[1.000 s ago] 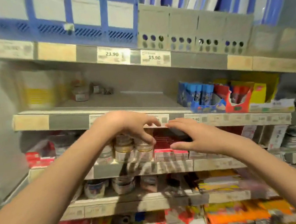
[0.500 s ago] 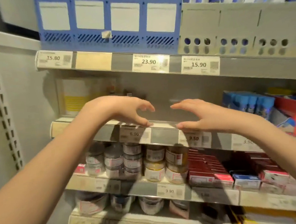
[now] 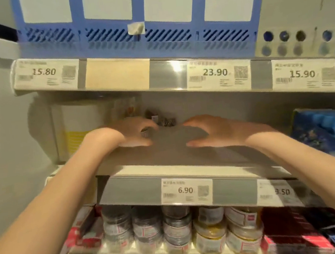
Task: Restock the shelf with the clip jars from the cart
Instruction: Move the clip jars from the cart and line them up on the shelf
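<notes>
Middle shelf (image 3: 177,146) centre bare; yellow-white box (image 3: 80,132) left, blue pack (image 3: 324,131) right.

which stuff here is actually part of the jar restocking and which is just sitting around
Part of the job:
left hand
right hand
middle shelf
small jar by the left fingers, blurred
stacked jars below

Just there:
blue file racks
grey boxes
price tags
red boxes
blue packs
</notes>
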Demonstrator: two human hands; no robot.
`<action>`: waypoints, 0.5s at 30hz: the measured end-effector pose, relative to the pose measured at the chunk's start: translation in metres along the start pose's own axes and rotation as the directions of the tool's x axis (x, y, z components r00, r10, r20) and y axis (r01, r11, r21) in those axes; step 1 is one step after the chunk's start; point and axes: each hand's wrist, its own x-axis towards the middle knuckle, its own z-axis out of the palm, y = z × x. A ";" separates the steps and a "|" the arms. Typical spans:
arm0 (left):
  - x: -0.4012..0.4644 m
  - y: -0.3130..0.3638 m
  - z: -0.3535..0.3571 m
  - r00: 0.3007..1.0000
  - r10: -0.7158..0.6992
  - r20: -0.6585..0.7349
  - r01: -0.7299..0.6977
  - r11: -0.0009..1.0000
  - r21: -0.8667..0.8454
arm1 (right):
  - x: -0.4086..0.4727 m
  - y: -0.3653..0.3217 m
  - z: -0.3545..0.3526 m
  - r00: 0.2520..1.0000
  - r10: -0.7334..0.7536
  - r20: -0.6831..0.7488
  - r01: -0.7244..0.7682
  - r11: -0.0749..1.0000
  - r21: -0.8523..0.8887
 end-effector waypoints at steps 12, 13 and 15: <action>0.035 -0.026 -0.002 0.995 -0.078 0.063 0.076 0.996 0.036 | 0.064 0.029 0.005 0.995 0.016 0.102 -0.016 1.000 -0.001; 0.036 -0.027 -0.001 0.995 -0.074 0.070 0.072 0.997 0.033 | 0.068 0.032 0.005 0.994 0.014 0.109 -0.014 1.000 0.002; 0.034 -0.026 0.000 0.996 -0.059 0.068 0.058 0.998 0.019 | 0.078 0.037 0.003 0.994 0.008 0.107 -0.008 1.000 -0.002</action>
